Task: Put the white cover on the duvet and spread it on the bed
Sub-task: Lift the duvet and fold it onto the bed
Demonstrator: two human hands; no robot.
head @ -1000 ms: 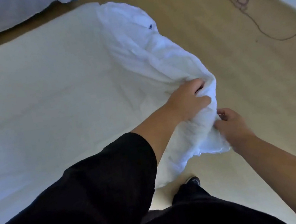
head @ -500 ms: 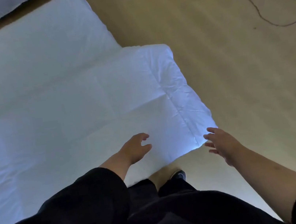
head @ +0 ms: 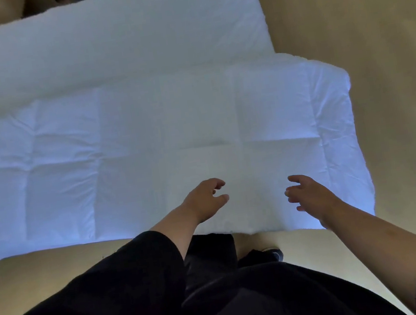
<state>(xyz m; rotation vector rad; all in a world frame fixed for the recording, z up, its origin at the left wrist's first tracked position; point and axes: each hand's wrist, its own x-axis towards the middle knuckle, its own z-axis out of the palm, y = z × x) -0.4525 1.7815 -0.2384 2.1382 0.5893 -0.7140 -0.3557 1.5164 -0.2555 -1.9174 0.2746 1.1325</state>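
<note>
- White quilted duvet [head: 162,148] lies flat across the near part of the bed [head: 108,37], its stitched squares showing, so it appears still bare; no separate cover can be told apart in this view.
- Its near edge hangs just past the side of the bed, right in front of the person, probably so the edge and right-hand corner are easy to reach.
- The far part of the bed lies bare beyond the duvet, and tan wooden floor [head: 372,38] shows to the right.
- The left hand [head: 205,201] hovers over the near edge, fingers loosely curled with the thumb apart, holding nothing.
- The right hand [head: 309,193] reaches forward beside it, fingers spread and relaxed, also holding nothing; whether either hand touches the fabric cannot be told.
- Both forearms stretch out from black sleeves [head: 128,282], palms turned inward toward each other, a pose that suggests readiness to take up the edge.
</note>
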